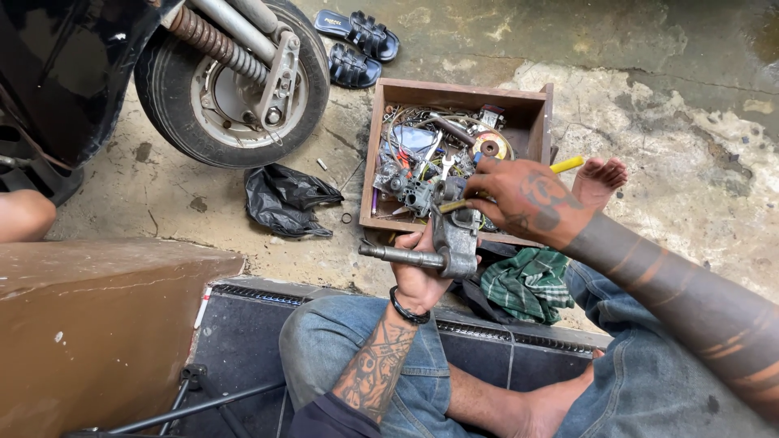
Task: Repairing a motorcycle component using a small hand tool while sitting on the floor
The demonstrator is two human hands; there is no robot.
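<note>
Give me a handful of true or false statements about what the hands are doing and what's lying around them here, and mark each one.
1. The left hand holds a grey metal part with a shaft. True.
2. The right hand holds a tool with a yellow handle. True.
3. The wooden box holds nothing. False: it is full of small parts and tools.
4. A black plastic bag lies on the floor left of the box. True.
5. The green checked cloth hangs over the wheel. False: it lies by the person's knee.
</note>
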